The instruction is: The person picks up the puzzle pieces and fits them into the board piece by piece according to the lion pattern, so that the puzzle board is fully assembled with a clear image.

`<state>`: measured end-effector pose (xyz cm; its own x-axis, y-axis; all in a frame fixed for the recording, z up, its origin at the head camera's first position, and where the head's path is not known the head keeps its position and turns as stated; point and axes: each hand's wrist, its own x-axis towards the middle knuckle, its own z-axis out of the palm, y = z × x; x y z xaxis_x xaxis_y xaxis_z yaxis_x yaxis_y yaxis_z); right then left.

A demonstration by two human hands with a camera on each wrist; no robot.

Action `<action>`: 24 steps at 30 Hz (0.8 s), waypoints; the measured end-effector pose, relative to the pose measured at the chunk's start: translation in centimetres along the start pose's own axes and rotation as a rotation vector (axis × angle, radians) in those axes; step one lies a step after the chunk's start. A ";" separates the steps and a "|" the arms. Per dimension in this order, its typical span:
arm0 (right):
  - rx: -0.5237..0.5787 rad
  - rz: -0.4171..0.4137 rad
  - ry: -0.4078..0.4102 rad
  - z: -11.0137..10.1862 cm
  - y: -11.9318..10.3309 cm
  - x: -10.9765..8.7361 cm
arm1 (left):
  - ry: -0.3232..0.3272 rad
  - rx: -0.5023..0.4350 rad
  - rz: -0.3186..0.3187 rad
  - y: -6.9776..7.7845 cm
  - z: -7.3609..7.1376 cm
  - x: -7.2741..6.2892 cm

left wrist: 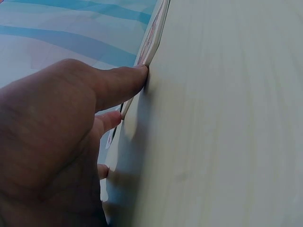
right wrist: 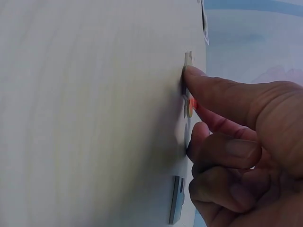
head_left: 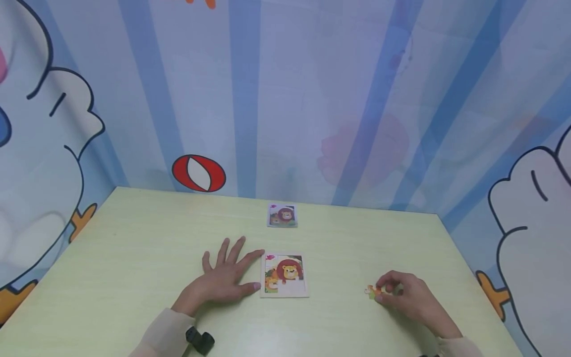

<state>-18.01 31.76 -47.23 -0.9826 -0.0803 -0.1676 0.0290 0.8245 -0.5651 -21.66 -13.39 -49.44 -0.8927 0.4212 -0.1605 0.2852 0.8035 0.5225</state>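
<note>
A framed lion jigsaw puzzle (head_left: 293,288) lies flat on the table, with a bare white patch at its lower right. My left hand (head_left: 218,283) is spread palm down beside it, thumb and index fingertip at the frame's left edge. The left wrist view shows the thumb (left wrist: 120,84) against the side of the frame. Off to the right, my right hand (head_left: 408,297) pinches a small orange-and-green puzzle piece (head_left: 371,291) between thumb and index finger, low over the table. Its other fingers are curled in. Another flat piece (right wrist: 176,201) lies beneath that hand in the right wrist view.
A smaller lion picture card (head_left: 282,216) lies behind the puzzle, near the back edge of the pale table (head_left: 147,238). A printed blue-striped cloth (head_left: 285,99) hangs close behind the table and along its sides.
</note>
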 end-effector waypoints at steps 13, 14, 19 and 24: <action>0.007 -0.072 0.079 0.3 -0.6 0.2 | -0.003 0.007 -0.009 0.2 -0.1 -0.1; 0.012 -0.071 0.089 0.3 -0.7 0.2 | -0.005 0.012 -0.012 0.2 -0.1 -0.1; 0.062 -0.090 0.136 0.6 -1.8 0.6 | -0.008 0.014 -0.011 0.3 -0.1 -0.2; 0.156 -0.155 0.167 1.4 -2.9 1.2 | 0.005 0.008 -0.005 -0.4 0.5 0.3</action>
<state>-19.05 28.54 -46.94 -0.9938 -0.0945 0.0582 -0.1083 0.7123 -0.6935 -21.88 -13.39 -50.08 -0.8959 0.4150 -0.1585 0.2834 0.8088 0.5153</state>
